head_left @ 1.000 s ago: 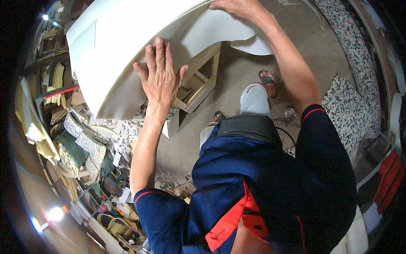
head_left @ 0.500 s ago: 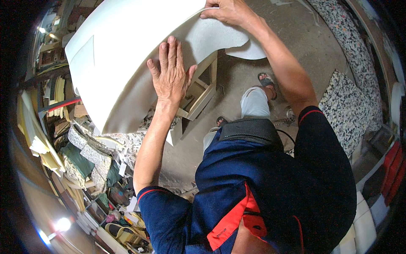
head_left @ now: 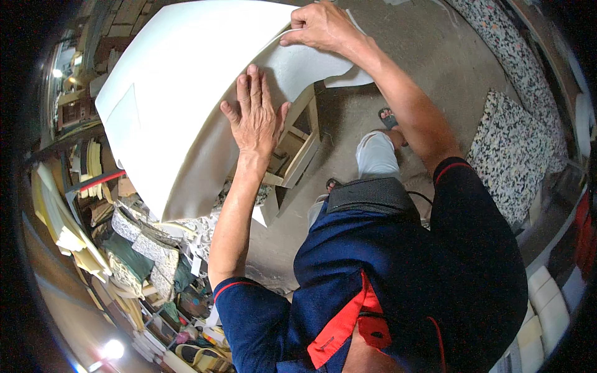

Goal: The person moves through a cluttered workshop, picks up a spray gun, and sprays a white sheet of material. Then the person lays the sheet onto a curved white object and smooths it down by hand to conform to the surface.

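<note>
A large white foam sheet (head_left: 193,68) spreads in front of me, bending down over its near side into shadow. My left hand (head_left: 256,124) lies flat against that bent-down side, fingers stretched and spread. At the far right edge of the sheet, my right hand (head_left: 323,28) pinches the rim between thumb and fingers. Below its wrist a loose white flap (head_left: 351,78) hangs. Part of a wooden frame (head_left: 301,152) shows beneath the sheet; how the two are joined is hidden.
Speckled foam pieces (head_left: 513,158) lie on the floor to the right, beside a long speckled foam roll (head_left: 507,50). On the left are stacked yellowish foam strips (head_left: 71,230), scraps and a cluttered rack (head_left: 168,323). A lit lamp (head_left: 113,349) glows at lower left.
My right hand has shifted a little left and nearer, still pinching the sheet's edge, and the loose flap has moved left with it. My left hand stays flat on the side.
</note>
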The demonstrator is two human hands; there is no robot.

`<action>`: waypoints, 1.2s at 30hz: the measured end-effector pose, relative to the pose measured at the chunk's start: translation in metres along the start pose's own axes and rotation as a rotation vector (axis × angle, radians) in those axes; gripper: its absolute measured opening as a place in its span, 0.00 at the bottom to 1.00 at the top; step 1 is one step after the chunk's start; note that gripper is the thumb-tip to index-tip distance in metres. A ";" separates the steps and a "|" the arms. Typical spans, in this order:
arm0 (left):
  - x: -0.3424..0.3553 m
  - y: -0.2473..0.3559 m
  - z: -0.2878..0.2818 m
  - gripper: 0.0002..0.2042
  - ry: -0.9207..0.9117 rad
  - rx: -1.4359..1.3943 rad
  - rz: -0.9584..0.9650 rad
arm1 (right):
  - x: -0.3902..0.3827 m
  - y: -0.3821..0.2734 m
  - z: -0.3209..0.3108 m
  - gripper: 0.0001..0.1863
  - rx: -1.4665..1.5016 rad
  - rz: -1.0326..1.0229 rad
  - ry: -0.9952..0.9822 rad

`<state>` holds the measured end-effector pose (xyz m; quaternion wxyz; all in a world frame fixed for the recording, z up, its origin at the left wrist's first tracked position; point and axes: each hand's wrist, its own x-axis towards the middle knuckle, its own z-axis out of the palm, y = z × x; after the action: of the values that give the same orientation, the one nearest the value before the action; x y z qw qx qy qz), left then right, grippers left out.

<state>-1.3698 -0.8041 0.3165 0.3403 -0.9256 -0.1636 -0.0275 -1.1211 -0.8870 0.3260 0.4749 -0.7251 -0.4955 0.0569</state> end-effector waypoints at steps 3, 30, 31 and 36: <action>0.001 0.000 0.002 0.39 0.021 0.017 0.001 | -0.002 0.005 0.003 0.19 0.068 0.066 -0.087; 0.034 0.015 0.004 0.42 -0.134 -0.121 0.118 | -0.004 0.115 -0.031 0.11 -0.078 -0.013 -0.094; 0.035 0.014 0.003 0.43 -0.129 -0.135 0.143 | -0.001 0.115 -0.030 0.11 -0.066 -0.033 -0.088; 0.045 0.019 0.001 0.43 -0.161 -0.101 0.215 | 0.008 0.118 -0.027 0.10 -0.028 -0.036 -0.036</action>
<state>-1.3209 -0.8036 0.3112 0.2802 -0.9528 -0.0890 0.0754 -1.0237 -0.9044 0.2555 0.4567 -0.7216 -0.5175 0.0545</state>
